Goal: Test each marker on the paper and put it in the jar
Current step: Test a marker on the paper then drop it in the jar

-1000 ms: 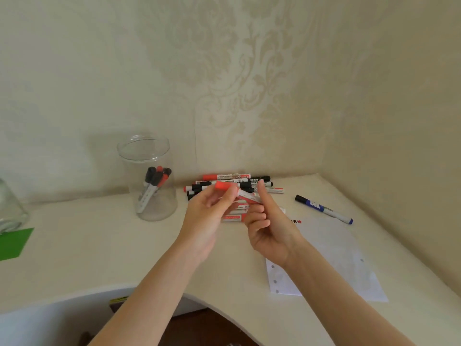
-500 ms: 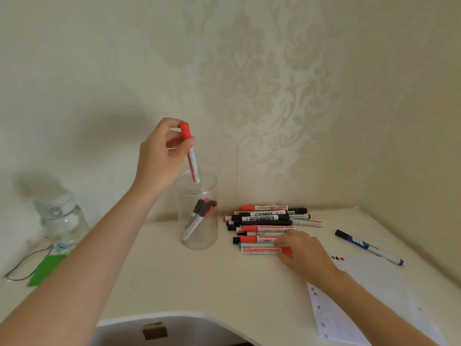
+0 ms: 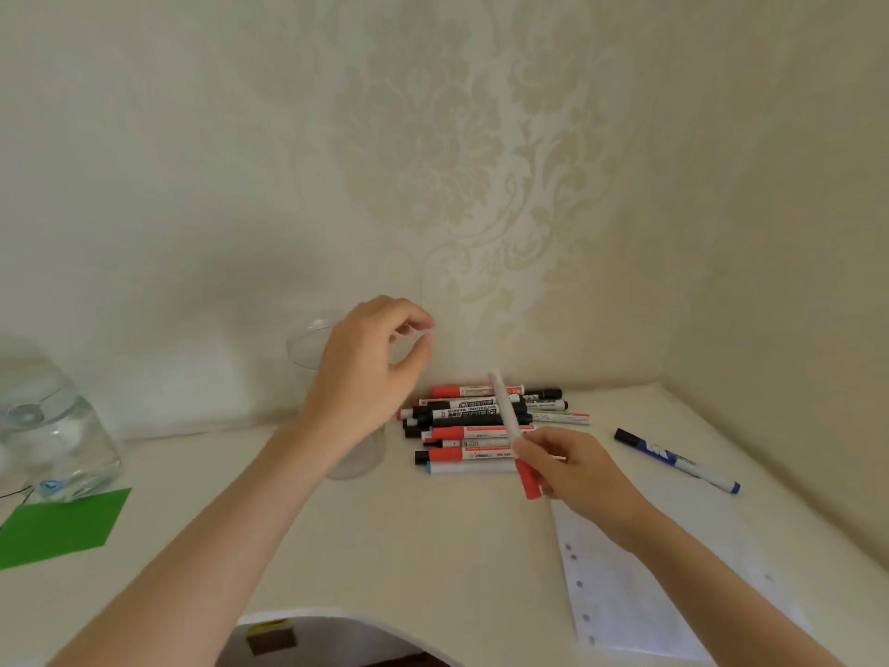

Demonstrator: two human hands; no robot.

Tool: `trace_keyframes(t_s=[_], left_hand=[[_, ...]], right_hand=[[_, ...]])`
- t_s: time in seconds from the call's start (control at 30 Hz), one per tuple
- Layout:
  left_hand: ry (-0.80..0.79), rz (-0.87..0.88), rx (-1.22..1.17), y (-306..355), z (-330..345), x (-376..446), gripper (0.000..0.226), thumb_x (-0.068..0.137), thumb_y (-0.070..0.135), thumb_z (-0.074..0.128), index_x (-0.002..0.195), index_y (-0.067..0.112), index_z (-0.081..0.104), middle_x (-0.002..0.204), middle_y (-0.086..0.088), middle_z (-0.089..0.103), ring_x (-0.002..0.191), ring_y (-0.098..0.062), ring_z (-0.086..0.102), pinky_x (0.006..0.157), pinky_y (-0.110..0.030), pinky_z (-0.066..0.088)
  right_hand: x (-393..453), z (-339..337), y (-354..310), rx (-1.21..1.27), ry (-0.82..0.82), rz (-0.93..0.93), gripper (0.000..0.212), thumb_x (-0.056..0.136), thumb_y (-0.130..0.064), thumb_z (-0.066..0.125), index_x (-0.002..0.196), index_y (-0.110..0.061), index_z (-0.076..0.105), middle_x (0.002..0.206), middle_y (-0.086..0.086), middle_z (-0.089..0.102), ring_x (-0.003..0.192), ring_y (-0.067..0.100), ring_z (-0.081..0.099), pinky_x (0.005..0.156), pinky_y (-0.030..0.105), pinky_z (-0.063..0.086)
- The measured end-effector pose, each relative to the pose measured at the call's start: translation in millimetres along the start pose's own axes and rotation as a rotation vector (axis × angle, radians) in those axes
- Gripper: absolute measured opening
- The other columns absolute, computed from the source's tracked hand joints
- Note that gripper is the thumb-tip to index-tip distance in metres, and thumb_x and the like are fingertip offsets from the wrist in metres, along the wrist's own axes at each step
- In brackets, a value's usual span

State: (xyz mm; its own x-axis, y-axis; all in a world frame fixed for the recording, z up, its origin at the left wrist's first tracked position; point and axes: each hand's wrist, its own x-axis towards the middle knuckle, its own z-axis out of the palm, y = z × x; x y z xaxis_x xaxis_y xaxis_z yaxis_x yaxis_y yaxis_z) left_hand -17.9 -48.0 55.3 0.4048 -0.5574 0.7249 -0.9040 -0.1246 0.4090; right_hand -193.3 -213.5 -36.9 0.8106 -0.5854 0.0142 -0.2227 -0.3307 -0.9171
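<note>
My left hand (image 3: 370,373) hovers in front of the clear glass jar (image 3: 308,346), fingers loosely curled and holding nothing; it hides most of the jar. My right hand (image 3: 572,466) pinches a white marker with a red cap (image 3: 510,426), cap end down and body slanting up over the pile. A pile of several red-capped and black markers (image 3: 481,421) lies on the desk just right of the jar. The white punched paper (image 3: 635,604) lies under my right forearm.
A blue marker (image 3: 676,459) lies alone at the right near the side wall. A second glass jar (image 3: 53,440) and a green card (image 3: 57,524) are at the far left. The desk's curved front edge (image 3: 336,611) is below; walls close the corner.
My left hand no longer holds the red-capped marker it held over the jar and has dropped in front of it. My right hand has lifted a marker off the pile.
</note>
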Motion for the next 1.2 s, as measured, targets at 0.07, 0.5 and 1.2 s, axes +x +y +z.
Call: trace_keyframes(t_s=[0.07, 0.5, 1.2], left_hand=[[-0.115, 0.005, -0.131, 17.7, 26.5, -15.2, 0.011, 0.087, 0.014, 0.067, 0.097, 0.017, 0.068, 0.094, 0.006, 0.066, 0.087, -0.009, 0.061, 0.078, -0.025, 0.05], [-0.706, 0.035, -0.172, 77.1, 119.6, -91.9, 0.029, 0.101, 0.045, 0.032, 0.112, 0.023, 0.047, 0.098, 0.006, 0.057, 0.086, -0.011, 0.055, 0.076, -0.036, 0.047], [-0.68, 0.062, -0.394, 96.4, 174.3, -92.4, 0.025, 0.1, 0.044, 0.042, 0.102, 0.023, 0.056, 0.069, 0.002, 0.056, 0.063, -0.015, 0.051, 0.061, -0.034, 0.044]], right_hand=[[-8.2, -5.7, -7.6, 0.235, -0.052, 0.061, 0.025, 0.1, -0.024, 0.057, 0.084, -0.01, 0.069, 0.063, -0.001, 0.053, 0.055, 0.01, 0.044, 0.054, 0.021, 0.038], [-65.1, -52.1, 20.0, 0.478, -0.084, 0.153, 0.029, 0.09, -0.034, 0.065, 0.082, -0.01, 0.053, 0.06, 0.006, 0.039, 0.054, 0.016, 0.025, 0.047, 0.026, 0.017], [-66.7, -91.3, 59.7, 0.437, -0.069, -0.001, 0.039, 0.104, -0.011, 0.047, 0.068, -0.009, 0.032, 0.048, 0.003, 0.031, 0.042, 0.013, 0.019, 0.043, 0.022, 0.016]])
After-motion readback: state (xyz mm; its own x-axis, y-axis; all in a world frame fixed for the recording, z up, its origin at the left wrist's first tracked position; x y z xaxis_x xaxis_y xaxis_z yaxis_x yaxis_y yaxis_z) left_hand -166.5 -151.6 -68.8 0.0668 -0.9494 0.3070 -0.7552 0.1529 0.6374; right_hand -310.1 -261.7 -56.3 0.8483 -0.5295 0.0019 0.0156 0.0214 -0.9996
